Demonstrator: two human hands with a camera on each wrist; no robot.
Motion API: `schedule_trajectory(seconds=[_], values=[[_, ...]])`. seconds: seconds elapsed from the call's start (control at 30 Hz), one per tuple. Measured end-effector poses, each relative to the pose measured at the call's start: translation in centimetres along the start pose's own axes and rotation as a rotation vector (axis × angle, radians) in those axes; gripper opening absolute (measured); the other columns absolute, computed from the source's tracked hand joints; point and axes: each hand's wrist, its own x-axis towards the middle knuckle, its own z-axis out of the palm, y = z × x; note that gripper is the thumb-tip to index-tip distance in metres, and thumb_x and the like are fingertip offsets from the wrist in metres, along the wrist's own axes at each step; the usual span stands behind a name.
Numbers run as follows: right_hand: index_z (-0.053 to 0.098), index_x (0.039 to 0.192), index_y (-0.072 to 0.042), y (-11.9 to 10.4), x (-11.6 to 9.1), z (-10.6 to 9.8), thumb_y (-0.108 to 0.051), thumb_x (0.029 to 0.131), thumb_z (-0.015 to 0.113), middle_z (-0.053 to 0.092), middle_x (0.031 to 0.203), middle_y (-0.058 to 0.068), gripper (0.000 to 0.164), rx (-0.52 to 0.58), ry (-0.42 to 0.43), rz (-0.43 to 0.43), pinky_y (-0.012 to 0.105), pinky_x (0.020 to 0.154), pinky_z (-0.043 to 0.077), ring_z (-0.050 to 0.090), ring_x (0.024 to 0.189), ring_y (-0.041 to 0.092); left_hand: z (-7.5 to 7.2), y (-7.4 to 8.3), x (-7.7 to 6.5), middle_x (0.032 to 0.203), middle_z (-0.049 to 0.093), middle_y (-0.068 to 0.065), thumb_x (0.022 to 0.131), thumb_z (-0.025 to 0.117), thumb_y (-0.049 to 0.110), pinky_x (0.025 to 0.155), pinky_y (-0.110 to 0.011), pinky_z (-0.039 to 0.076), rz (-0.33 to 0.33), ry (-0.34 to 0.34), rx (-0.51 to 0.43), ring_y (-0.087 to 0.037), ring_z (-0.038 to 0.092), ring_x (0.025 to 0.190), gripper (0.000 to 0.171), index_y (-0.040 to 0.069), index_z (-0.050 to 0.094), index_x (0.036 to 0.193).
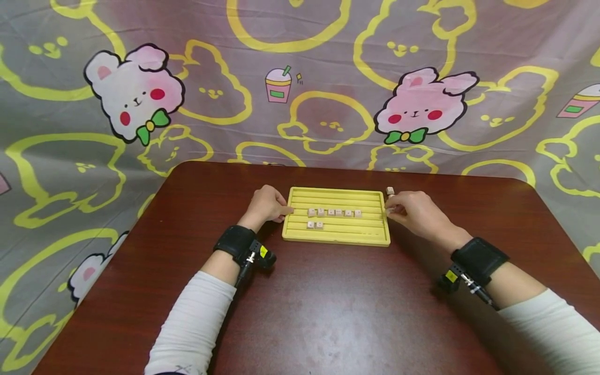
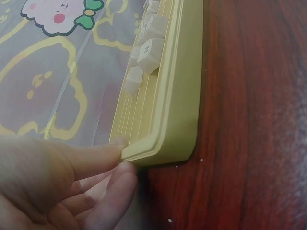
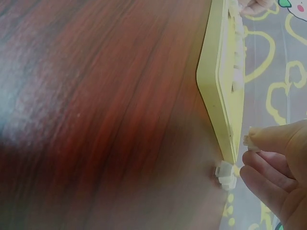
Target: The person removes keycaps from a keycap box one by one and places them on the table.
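A yellow ridged tray (image 1: 335, 241) lies on the table, holding two rows of small white lettered keycaps (image 1: 321, 212). At its left edge, my left hand (image 1: 268, 204) pinches the rim between thumb and fingers; the left wrist view shows the thumb (image 2: 91, 160) over the rim with fingers underneath. Just off the tray's right edge is my right hand (image 1: 414, 211), and in the right wrist view it pinches a single keycap (image 3: 248, 140) between thumb and fingertip. Loose keycaps (image 3: 225, 175) rest on the table by the tray's right side, partly hidden by the hand in the head view.
The dark reddish-brown table (image 1: 328, 302) stretches toward me from the tray. A grey cloth (image 1: 328, 67) with cartoon prints hangs behind its far edge. Both wrists wear black straps with small cameras.
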Motion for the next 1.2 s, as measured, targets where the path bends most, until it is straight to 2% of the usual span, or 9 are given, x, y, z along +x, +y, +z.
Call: schedule_trajectory(seconds=[0.2, 0.43, 0.8, 1.2], values=[[0.076, 0.103, -0.007, 0.2, -0.1, 0.1, -0.009, 0.086, 0.076, 0.073, 0.094, 0.007, 0.017, -0.006, -0.007, 0.014, 0.040, 0.076, 0.060, 0.067, 0.085, 0.018, 0.0, 0.0, 0.0, 0.089, 0.071, -0.016, 0.083, 0.081, 0.018, 0.061, -0.026, 0.061, -0.003, -0.003, 0.002, -0.011, 0.067, 0.056, 0.027, -0.002, 0.072, 0.098], [0.076, 0.102, -0.007, 0.7, -0.3, 0.3, -0.007, 0.085, 0.076, 0.072, 0.093, 0.007, 0.017, -0.011, 0.005, 0.023, 0.040, 0.076, 0.060, 0.066, 0.083, 0.018, 0.1, -0.2, -0.1, 0.097, 0.071, -0.018, 0.083, 0.081, 0.019, 0.062, -0.026, 0.061, -0.001, -0.007, 0.006, -0.011, 0.068, 0.057, 0.027, -0.002, 0.072, 0.099], [0.075, 0.104, -0.005, 1.4, -0.5, 0.3, -0.005, 0.085, 0.075, 0.073, 0.096, 0.009, 0.019, -0.014, 0.026, 0.029, 0.042, 0.076, 0.060, 0.068, 0.085, 0.021, 0.0, -0.1, 0.1, 0.083, 0.070, -0.013, 0.084, 0.080, 0.019, 0.058, -0.023, 0.060, -0.004, -0.003, 0.021, -0.010, 0.067, 0.055, 0.024, -0.001, 0.073, 0.095], [0.076, 0.103, -0.005, 2.0, -0.7, 0.7, -0.006, 0.086, 0.074, 0.073, 0.097, 0.010, 0.017, -0.007, 0.016, 0.065, 0.042, 0.075, 0.059, 0.069, 0.087, 0.023, 0.0, 0.0, 0.2, 0.091, 0.071, -0.016, 0.084, 0.080, 0.019, 0.057, -0.023, 0.060, -0.013, -0.004, 0.015, -0.010, 0.067, 0.056, 0.025, -0.001, 0.073, 0.097]])
